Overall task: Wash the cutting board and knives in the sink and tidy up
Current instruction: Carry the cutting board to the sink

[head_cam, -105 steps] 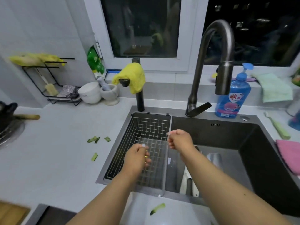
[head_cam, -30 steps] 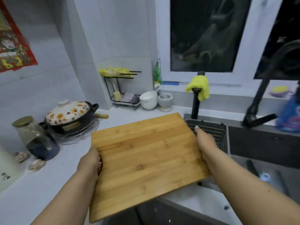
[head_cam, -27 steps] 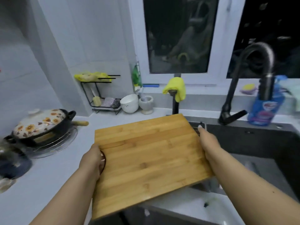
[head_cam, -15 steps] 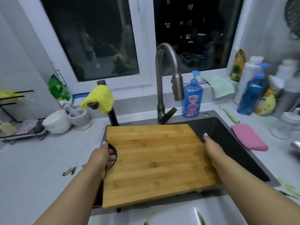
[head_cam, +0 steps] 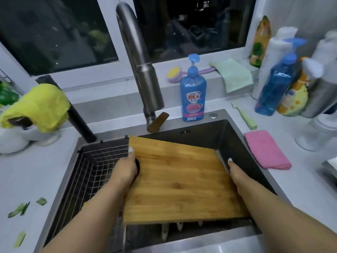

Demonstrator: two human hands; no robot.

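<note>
Both forearms are bare up to the lower edge of the picture, with no sleeve on them. The left hand (head_cam: 127, 170) has a pale, light-coloured nail on the thumb. The right hand (head_cam: 237, 172) shows the same pale nail on its visible fingertip (head_cam: 230, 160).

A home kitchen: dark steel sink (head_cam: 235, 143) set in a white counter (head_cam: 27, 172), gooseneck faucet (head_cam: 144, 70) at 12 o'clock, dish-soap bottle (head_cam: 193, 95) beside it.
</note>
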